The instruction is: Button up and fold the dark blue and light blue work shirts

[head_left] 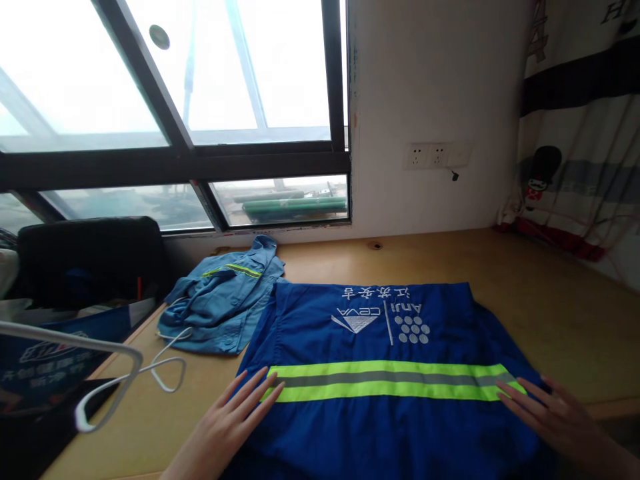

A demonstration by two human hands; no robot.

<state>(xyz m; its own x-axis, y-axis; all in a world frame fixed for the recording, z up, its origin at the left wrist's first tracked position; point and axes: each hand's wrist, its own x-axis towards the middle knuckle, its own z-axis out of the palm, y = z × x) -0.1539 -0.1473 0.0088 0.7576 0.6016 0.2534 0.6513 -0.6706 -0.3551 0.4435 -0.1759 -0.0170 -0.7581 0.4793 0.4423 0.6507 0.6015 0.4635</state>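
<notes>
Royal-blue cloth jacket (380,433) with lime-and-grey band (385,379): lying on tan wooden table (320,267). Left hand (237,417), right hand (553,410): fingers extended at band's ends, gripping nothing. Risk: uneven pressure could crease the cloth.

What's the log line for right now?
left hand: on reflective stripe, left end; right hand: on stripe, right end; blue work jacket: on table

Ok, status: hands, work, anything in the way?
Left hand, right hand open at opposite ends of yellow-grey reflective stripe. Blue embroidered cloth garment spread on tan wooden table. Light-blue cloth garment, white cable at left, likely no obstruction.
</notes>
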